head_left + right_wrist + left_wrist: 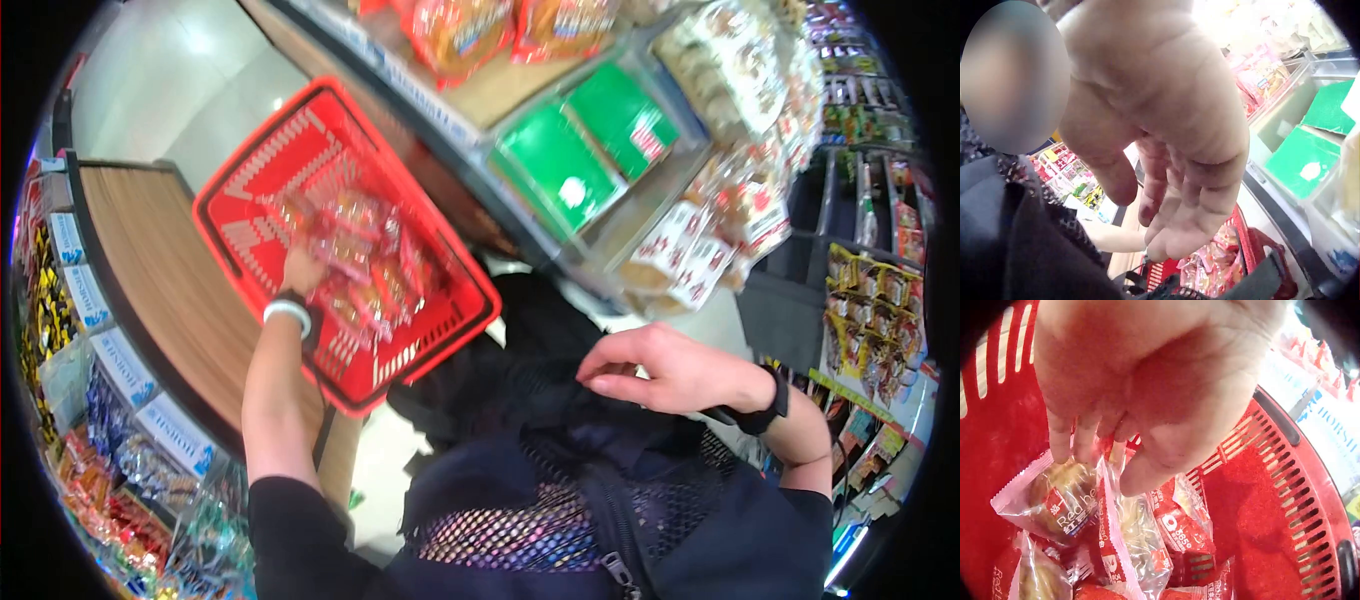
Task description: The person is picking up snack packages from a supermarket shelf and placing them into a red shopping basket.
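Past the loosely curled right hand (1166, 125) sits a red basket (1248, 245) of wrapped packets (1213, 265).

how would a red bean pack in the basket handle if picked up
The red bean pack probably feels slippery, given its shiny plastic film. Its thin crimped edge should flex easily when pinched, while its bulging middle might squash if squeezed hard.

light: bright | glare: floor (180, 70) | head view: curved, black corners

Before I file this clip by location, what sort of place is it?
Probably a grocery or snack shop: a red shopping basket holds wrapped packs, with yellow packets and bagged goods on display around it.
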Demonstrator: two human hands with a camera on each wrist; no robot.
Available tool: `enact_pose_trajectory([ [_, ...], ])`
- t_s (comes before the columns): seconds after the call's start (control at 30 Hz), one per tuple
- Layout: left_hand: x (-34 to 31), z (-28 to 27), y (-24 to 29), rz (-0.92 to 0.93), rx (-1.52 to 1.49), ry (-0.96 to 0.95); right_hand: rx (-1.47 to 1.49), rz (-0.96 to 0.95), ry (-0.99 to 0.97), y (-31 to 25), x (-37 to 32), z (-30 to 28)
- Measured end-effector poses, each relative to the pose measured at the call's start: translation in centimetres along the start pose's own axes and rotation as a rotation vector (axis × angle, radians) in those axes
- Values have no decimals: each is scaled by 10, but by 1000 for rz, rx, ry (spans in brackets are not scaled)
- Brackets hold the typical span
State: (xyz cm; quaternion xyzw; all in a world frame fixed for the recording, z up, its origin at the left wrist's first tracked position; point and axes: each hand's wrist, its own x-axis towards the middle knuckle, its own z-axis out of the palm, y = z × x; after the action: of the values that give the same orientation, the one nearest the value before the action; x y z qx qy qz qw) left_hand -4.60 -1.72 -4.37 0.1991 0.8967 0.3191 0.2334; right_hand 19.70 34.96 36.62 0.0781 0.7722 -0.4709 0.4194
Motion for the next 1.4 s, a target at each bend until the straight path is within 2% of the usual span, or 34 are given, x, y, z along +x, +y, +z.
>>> enact_pose_trajectory([
  [0.07, 3, 12, -21, 170, 94, 145, -20, -42, 92, -4, 14, -22],
  [0.13, 2, 9, -16, 90, 143, 148, -90, -191, 314, 14, 40, -46],
  [0.2, -11, -21, 52, -216, 135, 67, -260, -233, 565, 5, 63, -80],
  [0.23, -10, -20, 41, -158, 163, 68, -342, -191, 661, 3, 76, -99],
  [0.27, -18, -36, 76, -234, 122, 80, -421, -150, 754, 2, 89, -118],
  [0.33, -18, -30, 58, -253, 33, 127, -693, -335, 1027, 6, 115, -155],
  [0.4, -29, -35, 71, -309, 10, 159, -722, -433, 1172, 7, 140, -186],
  [0.43, -34, -36, 78, -340, -117, 113, -799, -346, 1200, 1, 146, -194],
  [0.47, -40, -37, 84, -369, -244, 66, -797, -366, 1196, -3, 152, -200],
  [0.57, -55, -27, 80, -272, -205, 60, -736, -242, 1060, -3, 172, -217],
  [0.6, -66, -36, 101, -269, -170, 74, -735, -256, 1050, -3, 173, -216],
  [0.67, -67, -12, 81, -223, -328, 84, -787, -110, 994, -2, 172, -210],
  [0.7, -69, -13, 85, -185, -378, 73, -950, -263, 1100, 16, 180, -215],
  [0.77, -68, -26, 110, -159, -447, 88, -1006, -279, 1124, 17, 166, -220],
  [0.8, -87, -42, 116, -195, -454, 125, -943, -274, 1143, -10, 148, -206],
  [0.83, -96, -48, 121, -200, -499, 149, -997, -458, 1169, -31, 132, -193],
  [0.87, -91, -56, 136, -173, -543, 170, -996, -425, 1195, -30, 131, -194],
  [0.9, -97, -70, 153, -107, -634, 192, -1073, -491, 1265, -43, 124, -182],
  [1.0, -117, -130, 237, 22, -750, 160, -968, -738, 1093, -98, 101, -97],
  [1.03, -122, -126, 240, 99, -722, 176, -942, -815, 995, -107, 100, -70],
  [1.07, -115, -129, 245, 201, -685, 195, -909, -788, 990, -106, 102, -69],
  [1.13, -121, -138, 282, 226, -544, 219, -861, -869, 720, -103, 123, -21],
  [1.17, -115, -138, 290, 285, -484, 263, -822, -858, 650, -97, 129, -13],
  [1.2, -124, -136, 288, 298, -415, 316, -759, -865, 540, -91, 139, 3],
  [1.23, -127, -134, 282, 305, -342, 270, -811, -850, 485, -87, 146, 13],
  [1.33, -140, -126, 279, 324, -237, 184, -759, -900, 403, -68, 165, 31],
  [1.4, -142, -126, 276, 292, -290, 161, -766, -846, 372, -65, 167, 34],
])
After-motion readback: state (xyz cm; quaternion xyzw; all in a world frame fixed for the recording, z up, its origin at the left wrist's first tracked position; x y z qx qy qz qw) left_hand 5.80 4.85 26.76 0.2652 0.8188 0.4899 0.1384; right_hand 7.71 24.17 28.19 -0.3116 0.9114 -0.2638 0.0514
